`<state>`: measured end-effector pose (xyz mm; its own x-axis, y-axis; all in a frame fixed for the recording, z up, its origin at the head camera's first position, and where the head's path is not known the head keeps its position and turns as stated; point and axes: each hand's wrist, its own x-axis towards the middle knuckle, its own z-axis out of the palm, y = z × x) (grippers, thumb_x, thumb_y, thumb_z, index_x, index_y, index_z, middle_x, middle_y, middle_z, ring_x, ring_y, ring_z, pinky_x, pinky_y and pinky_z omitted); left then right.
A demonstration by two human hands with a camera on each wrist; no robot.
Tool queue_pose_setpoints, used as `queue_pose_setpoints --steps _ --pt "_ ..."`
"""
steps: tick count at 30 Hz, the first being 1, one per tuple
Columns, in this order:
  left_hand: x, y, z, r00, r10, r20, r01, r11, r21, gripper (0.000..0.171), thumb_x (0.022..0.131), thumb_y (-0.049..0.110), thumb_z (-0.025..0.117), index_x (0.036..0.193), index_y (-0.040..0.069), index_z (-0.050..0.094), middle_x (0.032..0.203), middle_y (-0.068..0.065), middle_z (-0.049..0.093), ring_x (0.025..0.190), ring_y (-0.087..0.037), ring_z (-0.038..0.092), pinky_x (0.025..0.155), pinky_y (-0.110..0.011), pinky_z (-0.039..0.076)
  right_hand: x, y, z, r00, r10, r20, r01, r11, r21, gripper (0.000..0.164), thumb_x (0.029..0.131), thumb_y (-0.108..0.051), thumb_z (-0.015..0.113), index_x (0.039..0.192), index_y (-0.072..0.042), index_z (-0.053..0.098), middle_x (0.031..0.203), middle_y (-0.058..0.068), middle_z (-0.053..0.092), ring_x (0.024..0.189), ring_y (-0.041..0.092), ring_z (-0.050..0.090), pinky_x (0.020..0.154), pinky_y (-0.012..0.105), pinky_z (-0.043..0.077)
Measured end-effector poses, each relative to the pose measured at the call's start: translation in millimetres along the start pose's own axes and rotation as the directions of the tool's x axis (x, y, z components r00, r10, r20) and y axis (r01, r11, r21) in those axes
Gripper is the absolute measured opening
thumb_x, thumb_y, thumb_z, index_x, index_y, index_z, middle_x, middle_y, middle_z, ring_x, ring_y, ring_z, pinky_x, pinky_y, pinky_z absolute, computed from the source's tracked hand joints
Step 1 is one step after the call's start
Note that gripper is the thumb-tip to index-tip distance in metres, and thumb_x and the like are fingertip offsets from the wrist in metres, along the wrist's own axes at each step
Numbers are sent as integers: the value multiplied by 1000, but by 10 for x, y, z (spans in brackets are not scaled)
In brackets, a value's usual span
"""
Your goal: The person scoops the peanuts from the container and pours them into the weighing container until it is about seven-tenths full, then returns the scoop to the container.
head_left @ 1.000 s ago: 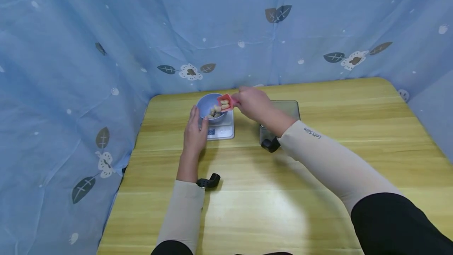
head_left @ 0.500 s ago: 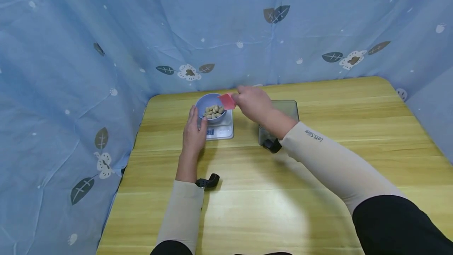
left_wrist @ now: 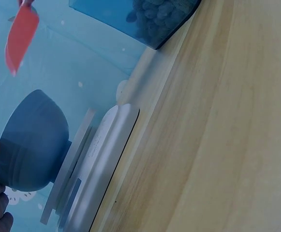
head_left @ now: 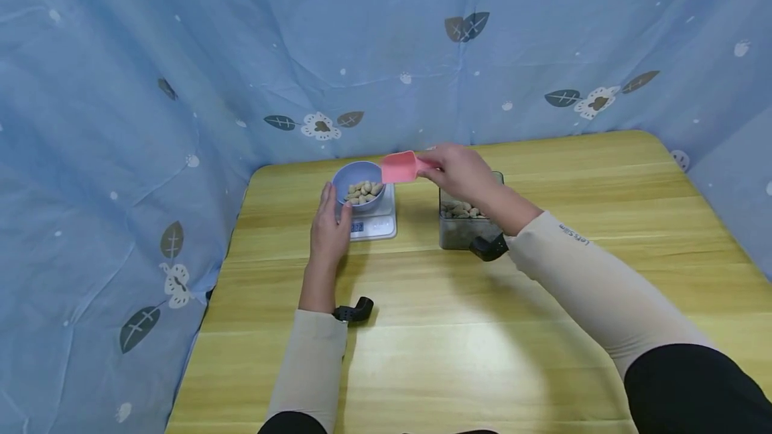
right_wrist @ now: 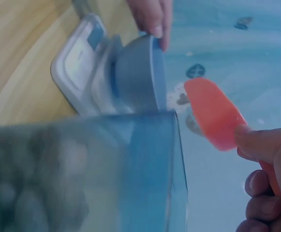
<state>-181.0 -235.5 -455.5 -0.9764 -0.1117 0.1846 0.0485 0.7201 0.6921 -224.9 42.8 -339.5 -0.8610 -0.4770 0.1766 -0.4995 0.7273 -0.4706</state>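
R hand [head_left: 463,173] grips the pink scoop [head_left: 399,167] by its handle, fingers [right_wrist: 258,183] curled round it w/ thumb on top; scoop hangs in the air betw. the bowl [head_left: 359,184] and the clear box [head_left: 468,223], just above the bowl's right rim, looks empty. L hand [head_left: 328,228] lies at the bowl's left side, fingers straight and relaxed, tips touching the bowl wall, not clenched on anything. Bowl is blue-grey, holds peanuts [head_left: 364,191], sits on a white scale [head_left: 375,223] w/ a lit display; scale is near the desk's [head_left: 603,193] back edge, left of centre. Box w/ more nuts stands just right of the scale, partly under the R wrist, apart from the scale. Blue leaf-print cloth [head_left: 181,52] hangs behind and along the desk's left edge.
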Motion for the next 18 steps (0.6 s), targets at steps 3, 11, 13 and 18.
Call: queue_pose_setpoints --steps 3,11,13,18 --pt "0 -1 5 1000 -9 1 9 1000 -8 62 104 37 43 156 8 25 165 -2 14 151 -27 18 123 -49 19 -144 110 -107 1000 19 5 -19 999 48 30 95 -29 66 121 -14 71 99 5 70 77 21 54 69 36 44" --pt "-9 -2 32 1000 -15 4 16 1000 -11 64 104 40 41 157 9 23 166 1 11 152 -25 15 124 -47 17 -600 439 -400 997 70 -21 -67 991 113 31 94 -26 68 120 -9 71 95 9 70 70 21 49 64 35 40" --pt "-15 8 35 1000 -18 6 19 1000 -19 64 104 40 41 157 10 22 166 1 10 152 -25 15 124 -47 17 -704 527 -457 995 97 -13 -96 992 82 32 94 -24 69 122 -8 70 93 9 69 70 21 49 63 35 40" --pt "-26 28 34 999 -32 6 33 999 -20 64 104 40 41 157 12 22 166 3 10 152 -25 16 123 -48 17 -848 652 -523 997 74 9 -73 995 -66 28 92 -18 69 118 -6 72 78 7 60 63 21 44 58 34 36"
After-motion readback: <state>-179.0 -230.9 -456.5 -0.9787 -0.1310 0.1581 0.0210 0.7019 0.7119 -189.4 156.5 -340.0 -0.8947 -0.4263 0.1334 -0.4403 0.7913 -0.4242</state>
